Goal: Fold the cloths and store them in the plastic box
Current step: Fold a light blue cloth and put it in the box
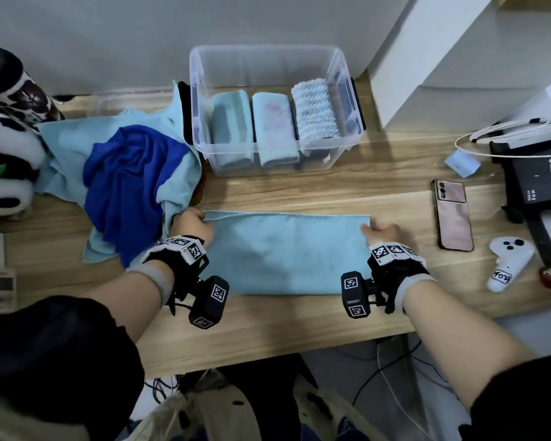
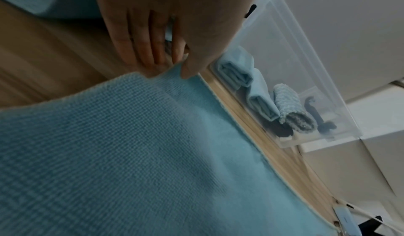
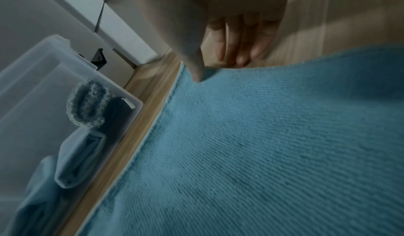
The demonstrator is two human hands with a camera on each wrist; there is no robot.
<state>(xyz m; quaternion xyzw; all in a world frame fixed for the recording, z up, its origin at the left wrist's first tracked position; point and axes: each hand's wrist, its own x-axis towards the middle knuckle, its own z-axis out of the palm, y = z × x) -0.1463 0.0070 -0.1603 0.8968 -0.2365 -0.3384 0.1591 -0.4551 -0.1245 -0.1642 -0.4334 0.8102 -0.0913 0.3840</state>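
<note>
Wooden table [image 1: 299, 332] carried everything. Plastic box [image 1: 201, 71] sat at the back, open, with 3 folded cloths [image 1: 272, 130] side by side inside; free room in it looked limited, maybe a slot at the left wall. Unfolded pile of cloths [image 1: 124, 173], light blue plus 1 dark blue, lay left of the box, touching it. Light blue cloth [image 1: 283, 253] lay flat in front, folded to a long strip, far edge toward the box. Left hand [image 1: 193, 226] pinched the far left corner, thumb on top, fingers [image 2: 140, 49] under. Right hand [image 1: 382, 232] pinched the far right corner the same way, thumb pressed on top.

Risks, as judged: corners could slip or layers could shift if one hand pulled harder, giving a crooked fold. The pile sat just beside the left hand and could snag. Phone [image 1: 454, 214] lay near the right hand, so a wide sweep could knock it. The near table edge was close, leaving little room there.
</note>
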